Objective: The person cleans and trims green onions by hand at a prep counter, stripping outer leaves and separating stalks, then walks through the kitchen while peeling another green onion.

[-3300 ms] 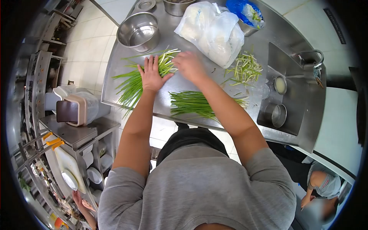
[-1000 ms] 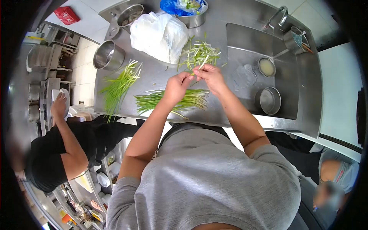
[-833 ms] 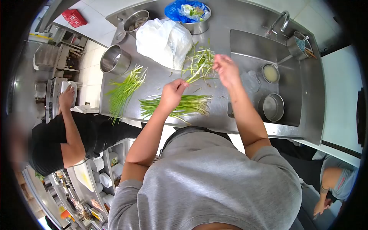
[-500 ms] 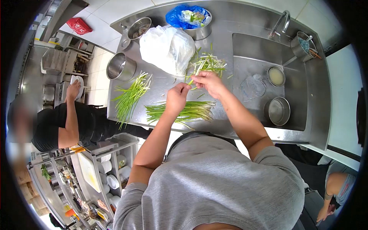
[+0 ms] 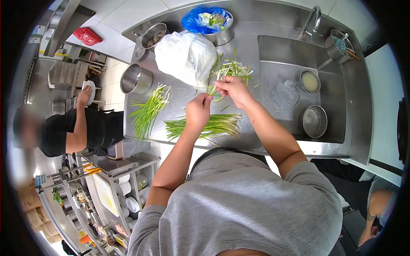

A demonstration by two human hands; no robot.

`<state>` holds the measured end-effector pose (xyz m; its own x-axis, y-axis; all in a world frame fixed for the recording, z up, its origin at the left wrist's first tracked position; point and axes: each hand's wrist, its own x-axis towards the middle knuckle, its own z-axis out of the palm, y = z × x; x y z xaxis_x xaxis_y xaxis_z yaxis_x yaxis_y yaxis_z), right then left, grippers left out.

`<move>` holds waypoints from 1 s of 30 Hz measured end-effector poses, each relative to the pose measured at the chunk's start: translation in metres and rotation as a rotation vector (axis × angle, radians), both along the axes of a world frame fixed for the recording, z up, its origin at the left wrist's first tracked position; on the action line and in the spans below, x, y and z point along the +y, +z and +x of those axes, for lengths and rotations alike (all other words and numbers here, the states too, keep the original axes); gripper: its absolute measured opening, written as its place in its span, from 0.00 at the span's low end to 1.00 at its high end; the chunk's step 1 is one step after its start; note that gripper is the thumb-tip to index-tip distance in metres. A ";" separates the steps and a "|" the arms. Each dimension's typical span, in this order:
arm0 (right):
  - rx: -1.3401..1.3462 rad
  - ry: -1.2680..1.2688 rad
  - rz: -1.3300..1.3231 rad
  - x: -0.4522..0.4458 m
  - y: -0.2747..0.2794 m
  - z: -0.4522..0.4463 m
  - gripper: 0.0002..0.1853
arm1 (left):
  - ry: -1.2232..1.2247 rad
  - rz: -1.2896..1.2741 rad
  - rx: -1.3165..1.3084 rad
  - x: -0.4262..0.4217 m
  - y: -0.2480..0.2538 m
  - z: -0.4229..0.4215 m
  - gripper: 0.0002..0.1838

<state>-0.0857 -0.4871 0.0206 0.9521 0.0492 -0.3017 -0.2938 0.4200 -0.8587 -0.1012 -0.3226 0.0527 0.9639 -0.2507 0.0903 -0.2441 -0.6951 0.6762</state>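
Over the steel counter, my left hand [image 5: 198, 112] is closed in a pinch on a thin green onion [image 5: 210, 91]. Just beyond it, the fingers of my right hand [image 5: 234, 89] pinch the pale end of the same stalk. Below my hands lies a bunch of green onions [image 5: 220, 126], roots to the right. A second bunch, of cleaned green onions [image 5: 148, 112], fans out at the left. Behind my right hand is a heap of peeled scraps [image 5: 235, 71]. A full white plastic bag [image 5: 184, 57] rests beside the heap.
To the right is a sink [image 5: 282, 123] holding a bowl of cloudy liquid [image 5: 310, 82], an upright metal pot [image 5: 314, 121] and a clear plastic bag [image 5: 283, 96]. A steel pot [image 5: 136, 79] stands at the counter's left. A person in black [image 5: 81, 132] holds a white plate [image 5: 89, 91].
My hands stay pinched on the stalk in nearly the same place. The view has shifted slightly, and the person at the left has changed stance a little.
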 end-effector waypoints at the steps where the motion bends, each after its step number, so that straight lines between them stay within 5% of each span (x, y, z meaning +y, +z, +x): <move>1: -0.011 -0.021 -0.023 0.001 -0.004 0.002 0.11 | -0.022 0.055 -0.083 0.001 -0.001 0.000 0.07; 7: -0.230 0.009 -0.650 -0.005 -0.005 0.007 0.10 | -0.143 0.317 -0.297 0.002 0.012 -0.004 0.07; 13: -0.239 -0.367 -0.529 -0.030 -0.005 0.024 0.10 | -0.122 0.277 -0.268 0.012 0.015 -0.003 0.07; 16: -0.063 -0.193 -0.821 -0.047 -0.009 0.028 0.10 | -0.100 0.291 -0.284 0.021 0.013 0.001 0.07; 19: -0.171 0.015 -1.261 -0.047 -0.047 0.027 0.10 | -0.111 0.357 -0.261 0.026 0.014 0.006 0.06; 22: -0.599 -0.090 -1.184 -0.035 -0.029 0.024 0.14 | -0.143 0.411 -0.248 0.030 0.013 0.011 0.06; 25: -0.727 0.090 -0.753 -0.013 -0.002 0.018 0.14 | -0.184 0.411 -0.235 0.028 0.012 0.012 0.06; 30: -0.448 0.360 -0.512 -0.015 0.004 0.021 0.09 | -0.226 0.320 -0.199 0.028 0.028 0.014 0.05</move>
<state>-0.0649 -0.5024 0.0249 0.9406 0.3371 0.0409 0.0852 -0.1176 -0.9894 -0.0874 -0.2951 0.0810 0.8531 -0.4991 0.1524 -0.5182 -0.7760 0.3596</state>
